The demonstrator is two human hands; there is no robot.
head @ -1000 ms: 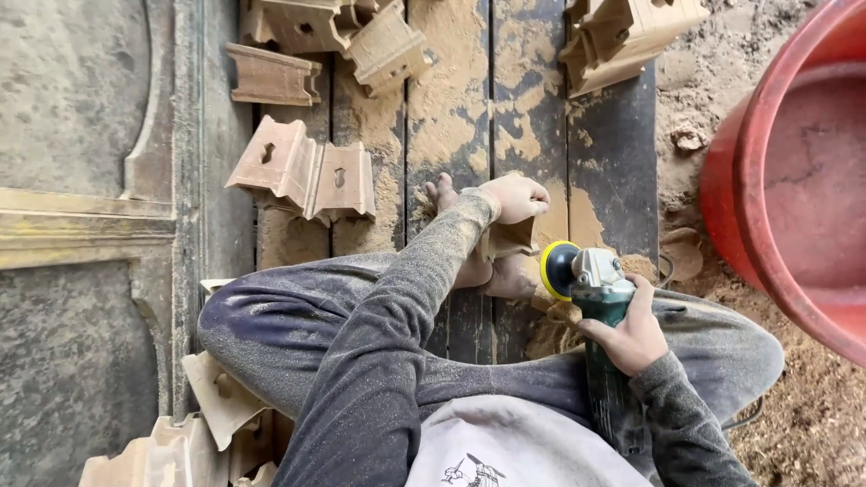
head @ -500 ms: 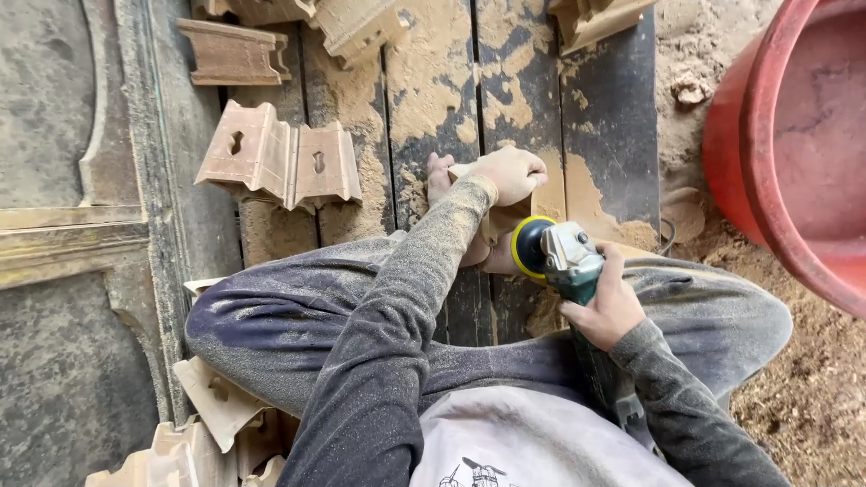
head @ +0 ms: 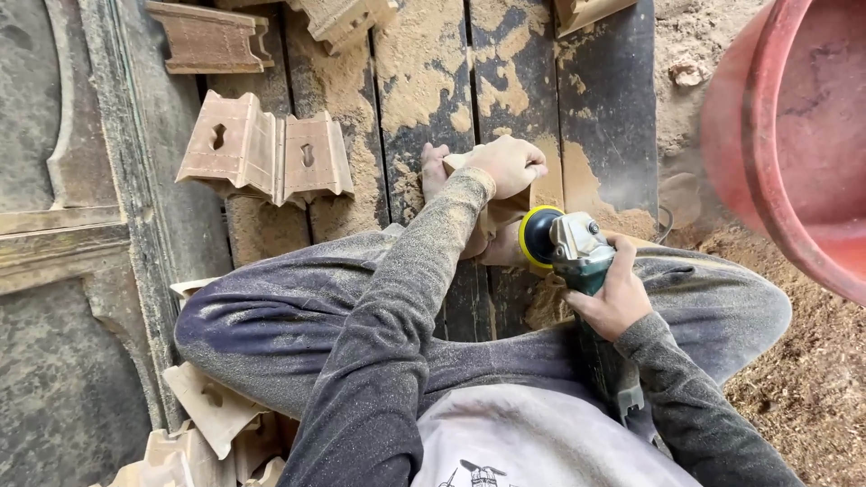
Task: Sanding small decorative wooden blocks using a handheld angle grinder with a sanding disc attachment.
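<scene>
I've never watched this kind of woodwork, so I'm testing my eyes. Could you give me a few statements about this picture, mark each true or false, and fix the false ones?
1. The right hand grips a grinder with a yellow-rimmed disc. True.
2. The left hand rests idle on a knee. False: it presses a wooden piece down on the planks.
3. A red tub stands at the right. True.
4. The planks are swept clean. False: sawdust covers them in patches.
5. Two carved blocks lie side by side to the left of the hands. True.
</scene>
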